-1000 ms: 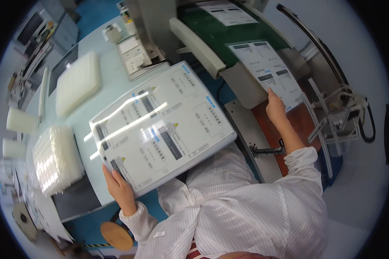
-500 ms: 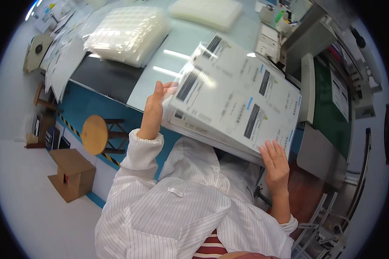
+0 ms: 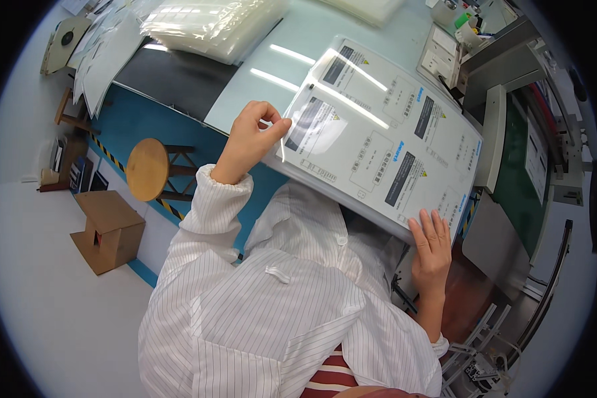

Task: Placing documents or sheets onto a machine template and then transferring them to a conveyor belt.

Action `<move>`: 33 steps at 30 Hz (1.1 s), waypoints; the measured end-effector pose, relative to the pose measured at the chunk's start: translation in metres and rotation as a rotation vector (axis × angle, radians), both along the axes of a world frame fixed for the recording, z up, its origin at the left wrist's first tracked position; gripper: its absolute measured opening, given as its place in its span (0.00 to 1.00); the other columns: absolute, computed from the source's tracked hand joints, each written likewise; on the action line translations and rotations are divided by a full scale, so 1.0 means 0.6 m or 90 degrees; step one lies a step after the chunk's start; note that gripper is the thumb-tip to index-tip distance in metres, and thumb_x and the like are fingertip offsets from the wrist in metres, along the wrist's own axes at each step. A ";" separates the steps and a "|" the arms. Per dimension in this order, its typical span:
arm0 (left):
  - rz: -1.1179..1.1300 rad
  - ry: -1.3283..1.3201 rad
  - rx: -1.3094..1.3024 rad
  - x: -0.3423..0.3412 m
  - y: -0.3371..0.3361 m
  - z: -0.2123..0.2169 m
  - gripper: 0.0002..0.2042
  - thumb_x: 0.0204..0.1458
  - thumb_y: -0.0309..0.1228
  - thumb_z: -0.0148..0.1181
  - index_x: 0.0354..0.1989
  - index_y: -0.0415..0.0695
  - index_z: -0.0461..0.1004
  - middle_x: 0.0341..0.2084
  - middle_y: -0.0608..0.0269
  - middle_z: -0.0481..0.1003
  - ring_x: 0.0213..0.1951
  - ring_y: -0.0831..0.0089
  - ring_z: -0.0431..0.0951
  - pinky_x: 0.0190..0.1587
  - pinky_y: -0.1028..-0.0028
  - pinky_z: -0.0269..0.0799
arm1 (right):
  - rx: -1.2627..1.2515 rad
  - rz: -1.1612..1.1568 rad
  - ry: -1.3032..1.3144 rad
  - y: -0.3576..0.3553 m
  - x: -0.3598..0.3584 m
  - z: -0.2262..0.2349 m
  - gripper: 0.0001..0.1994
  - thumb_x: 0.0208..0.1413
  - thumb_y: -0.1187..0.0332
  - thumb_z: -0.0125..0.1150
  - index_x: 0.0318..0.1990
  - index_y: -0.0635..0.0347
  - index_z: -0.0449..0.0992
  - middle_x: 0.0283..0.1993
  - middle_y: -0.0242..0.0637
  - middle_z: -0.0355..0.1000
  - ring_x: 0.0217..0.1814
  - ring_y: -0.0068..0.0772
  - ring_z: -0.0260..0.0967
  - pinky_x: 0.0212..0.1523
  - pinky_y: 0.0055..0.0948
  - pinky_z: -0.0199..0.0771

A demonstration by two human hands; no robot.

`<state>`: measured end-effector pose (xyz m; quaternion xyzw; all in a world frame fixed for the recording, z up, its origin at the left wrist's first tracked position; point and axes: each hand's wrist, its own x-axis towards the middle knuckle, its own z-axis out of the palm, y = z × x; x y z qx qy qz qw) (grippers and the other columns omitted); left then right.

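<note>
A stack of large printed sheets [image 3: 371, 139], white with dark label blocks and small blue marks, lies tilted across the near edge of the table. Its glossy top reflects the ceiling lights. At its left corner, my left hand [image 3: 251, 140] is closed in a pinch, thumb against forefinger, by the bright edge of a clear film [image 3: 284, 151]. How much film is between the fingertips is hard to see. My right hand [image 3: 432, 255] rests with its fingers stretched out flat on the stack's near right corner.
Clear plastic packs [image 3: 212, 26] sit on a black mat [image 3: 179, 76] at the far left. A green-bedded machine [image 3: 511, 172] stands to the right. On the left are a round wooden stool [image 3: 147, 169] and a cardboard box [image 3: 109, 229]. Metal framing [image 3: 481, 345] stands at lower right.
The lifted top sheet has come down flat onto the stack. My left hand has gone from spread fingers to a pinch at the left corner. My right hand stays at the near right corner.
</note>
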<state>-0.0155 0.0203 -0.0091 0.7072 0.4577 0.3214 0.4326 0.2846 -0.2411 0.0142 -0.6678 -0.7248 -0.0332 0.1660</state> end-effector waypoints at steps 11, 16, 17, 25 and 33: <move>0.024 0.074 0.039 -0.003 -0.008 0.002 0.12 0.51 0.31 0.62 0.38 0.37 0.70 0.37 0.57 0.70 0.40 0.68 0.70 0.42 0.71 0.67 | 0.004 -0.094 0.123 -0.007 0.021 -0.011 0.20 0.60 0.74 0.49 0.59 0.65 0.69 0.65 0.49 0.63 0.70 0.49 0.56 0.70 0.44 0.50; 0.018 0.014 0.050 0.024 -0.005 -0.001 0.15 0.55 0.30 0.57 0.49 0.36 0.69 0.45 0.52 0.71 0.47 0.65 0.71 0.48 0.69 0.69 | 0.110 -0.426 0.529 -0.009 0.055 -0.056 0.25 0.69 0.65 0.42 0.68 0.70 0.54 0.70 0.49 0.56 0.72 0.40 0.53 0.70 0.32 0.48; 0.027 -0.015 0.039 0.027 -0.007 -0.006 0.16 0.56 0.29 0.55 0.52 0.35 0.69 0.47 0.51 0.71 0.50 0.64 0.71 0.50 0.69 0.69 | 0.104 -0.453 0.672 -0.005 0.055 -0.065 0.26 0.70 0.63 0.42 0.68 0.72 0.52 0.69 0.48 0.57 0.70 0.34 0.54 0.69 0.30 0.49; -0.058 0.044 0.065 0.074 -0.007 -0.024 0.22 0.63 0.29 0.48 0.63 0.29 0.59 0.54 0.43 0.70 0.54 0.62 0.72 0.57 0.71 0.64 | 0.093 -0.467 0.674 0.004 0.033 -0.067 0.28 0.68 0.64 0.46 0.69 0.73 0.49 0.66 0.46 0.60 0.66 0.29 0.57 0.66 0.25 0.53; -0.056 0.069 0.054 0.072 -0.009 -0.035 0.23 0.65 0.32 0.46 0.65 0.30 0.56 0.55 0.46 0.69 0.52 0.67 0.71 0.55 0.72 0.66 | -0.057 -0.479 0.514 -0.014 0.092 -0.031 0.28 0.65 0.61 0.51 0.67 0.68 0.56 0.66 0.55 0.60 0.69 0.43 0.58 0.67 0.36 0.53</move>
